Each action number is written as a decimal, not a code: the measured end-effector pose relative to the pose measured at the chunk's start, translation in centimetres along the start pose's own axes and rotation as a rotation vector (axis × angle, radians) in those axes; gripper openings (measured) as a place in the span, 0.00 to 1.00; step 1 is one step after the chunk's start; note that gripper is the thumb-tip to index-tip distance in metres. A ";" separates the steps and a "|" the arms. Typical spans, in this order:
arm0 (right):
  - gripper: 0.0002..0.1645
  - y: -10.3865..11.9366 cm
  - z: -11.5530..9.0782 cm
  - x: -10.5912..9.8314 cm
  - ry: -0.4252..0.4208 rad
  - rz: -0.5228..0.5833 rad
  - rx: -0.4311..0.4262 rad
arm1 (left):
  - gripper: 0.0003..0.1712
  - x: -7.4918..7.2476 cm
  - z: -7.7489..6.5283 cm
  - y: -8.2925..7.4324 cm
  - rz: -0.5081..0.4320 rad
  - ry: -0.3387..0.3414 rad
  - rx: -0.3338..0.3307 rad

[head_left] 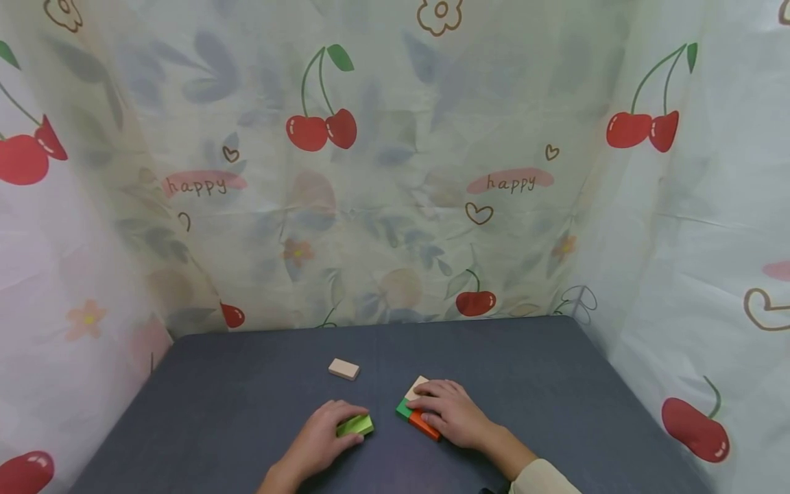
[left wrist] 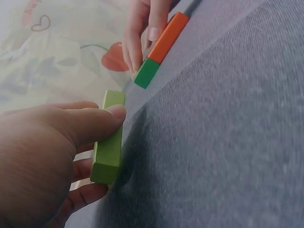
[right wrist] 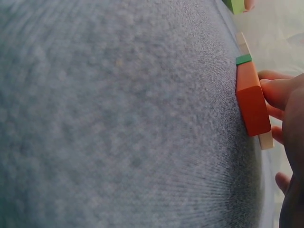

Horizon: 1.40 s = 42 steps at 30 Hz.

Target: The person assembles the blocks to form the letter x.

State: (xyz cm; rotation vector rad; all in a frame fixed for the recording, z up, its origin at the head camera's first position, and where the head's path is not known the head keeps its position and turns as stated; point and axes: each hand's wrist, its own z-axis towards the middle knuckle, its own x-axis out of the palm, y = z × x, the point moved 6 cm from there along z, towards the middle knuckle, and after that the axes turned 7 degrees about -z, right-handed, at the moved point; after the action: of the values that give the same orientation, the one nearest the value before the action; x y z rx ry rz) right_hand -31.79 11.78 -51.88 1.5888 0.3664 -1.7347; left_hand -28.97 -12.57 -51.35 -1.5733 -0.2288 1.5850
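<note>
My left hand (head_left: 321,433) pinches a light green block (left wrist: 111,137), thumb on its near side and fingers on the other. Its long shape stands out in the left wrist view. To the right, my right hand (head_left: 453,412) holds a low group of blocks on the dark table. In that group a green block (head_left: 404,409) is at the corner, an orange block (head_left: 424,425) runs toward me, and a pale wooden block (head_left: 415,388) runs away. The right thumb lies against the orange block; bent fingers reach over the green and pale ones, partly hiding them.
Another pale wooden block (head_left: 343,369) lies alone on the dark cloth-topped table (head_left: 247,384), farther back and left of the group. A printed curtain (head_left: 395,261) with cherries closes off the back and both sides.
</note>
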 end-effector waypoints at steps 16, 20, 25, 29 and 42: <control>0.20 0.0 -0.1 0.1 0.011 0.017 0.004 | 0.20 1.7 1.5 -0.7 -0.004 0.090 -0.024; 0.20 0.0 -0.1 0.0 0.009 0.018 0.001 | 0.20 2.1 1.8 -0.9 -0.011 0.100 -0.028; 0.20 0.0 0.0 -0.1 0.002 0.010 -0.007 | 0.17 2.4 2.2 -1.3 -0.014 0.083 -0.002; 0.21 0.0 0.1 -0.1 0.001 0.000 -0.006 | 0.16 2.8 2.5 -1.6 0.001 0.048 0.010; 0.20 0.1 0.1 0.0 0.000 -0.005 -0.006 | 0.16 3.1 2.6 -2.0 0.025 0.022 -0.026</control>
State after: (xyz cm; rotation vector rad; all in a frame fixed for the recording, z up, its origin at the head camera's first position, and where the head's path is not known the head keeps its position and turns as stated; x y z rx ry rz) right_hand -31.81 11.71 -51.80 1.5853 0.3753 -1.7352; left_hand -29.84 -8.18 -51.76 -1.6185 -0.2196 1.5885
